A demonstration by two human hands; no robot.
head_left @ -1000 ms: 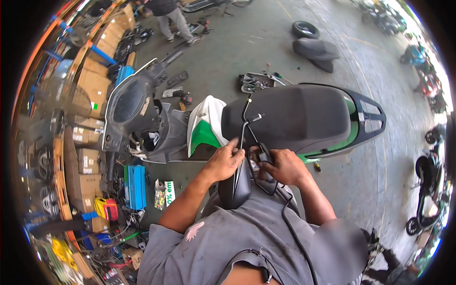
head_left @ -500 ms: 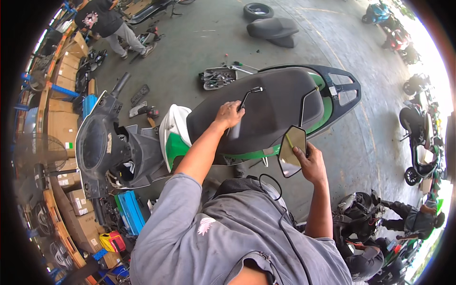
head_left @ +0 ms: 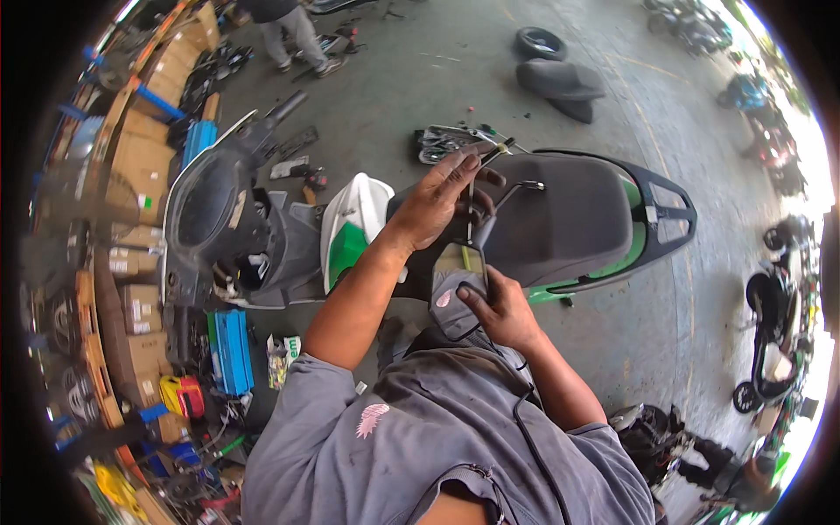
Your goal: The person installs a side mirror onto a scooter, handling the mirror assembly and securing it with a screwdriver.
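My right hand [head_left: 507,313] grips a rearview mirror [head_left: 453,289] by its dark hexagonal head, thumb on the glass, which reflects my shirt. The mirror's thin stem points up and away, over the scooter seat. My left hand [head_left: 437,201] is at this stem, fingers spread and partly curled around it; slight blur hides whether they touch it. A second mirror stem [head_left: 527,185] lies on the black seat [head_left: 577,210]; its head is hidden behind my hands. The seat belongs to a green-and-white scooter with a dark front [head_left: 210,210] at left and a black rear rack [head_left: 672,214] at right.
A tool tray [head_left: 442,144] lies on the floor beyond the seat. Farther off are a tyre [head_left: 541,42] and a loose seat [head_left: 560,83]. Shelves with cardboard boxes [head_left: 140,171] line the left; parked scooters [head_left: 774,324] line the right. Another person [head_left: 293,35] stands at far left.
My left hand has risen off the seat to the stem of the mirror in my right hand. My right hand has brought that mirror leftward, in front of me. The view has shifted too.
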